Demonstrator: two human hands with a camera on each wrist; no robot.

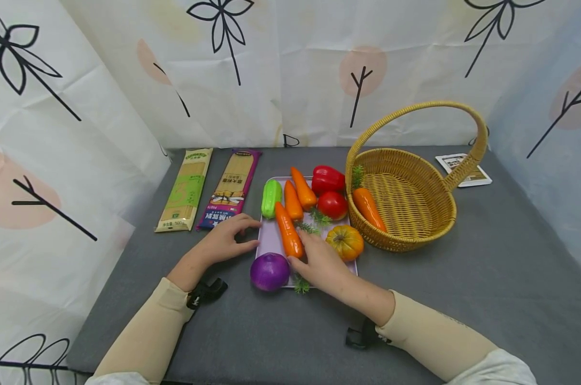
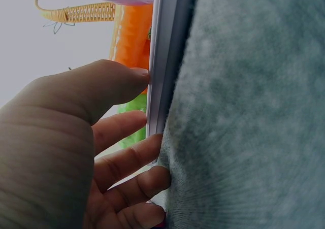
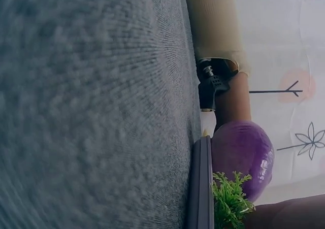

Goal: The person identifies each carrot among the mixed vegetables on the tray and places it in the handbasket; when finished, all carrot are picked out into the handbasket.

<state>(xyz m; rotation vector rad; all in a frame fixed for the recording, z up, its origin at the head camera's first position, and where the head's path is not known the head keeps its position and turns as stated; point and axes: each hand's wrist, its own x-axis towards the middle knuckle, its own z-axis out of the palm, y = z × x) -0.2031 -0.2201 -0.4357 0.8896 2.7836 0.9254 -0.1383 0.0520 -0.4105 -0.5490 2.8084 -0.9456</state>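
Observation:
My right hand (image 1: 321,264) is over a lilac tray (image 1: 266,238), its thumb and fingers against the thick end of an orange carrot (image 1: 286,227). Green carrot leaves (image 3: 231,198) show below this hand, beside a purple onion (image 1: 270,271) at the tray's near left corner. Two more carrots, one of them this carrot (image 1: 302,187), lie farther back. At the tray's left side, my left hand (image 1: 225,239) has its fingers spread and loosely bent; in the left wrist view its thumb and fingertips are right at the tray's rim (image 2: 161,61).
The tray also bears a green cucumber-like vegetable (image 1: 271,199), a red pepper (image 1: 327,179), a tomato (image 1: 332,205) and a small pumpkin (image 1: 345,243). To the right stands a wicker basket (image 1: 410,198) holding a carrot (image 1: 369,207). Two noodle packs (image 1: 184,190) lie left; a card (image 1: 473,176) lies behind the basket.

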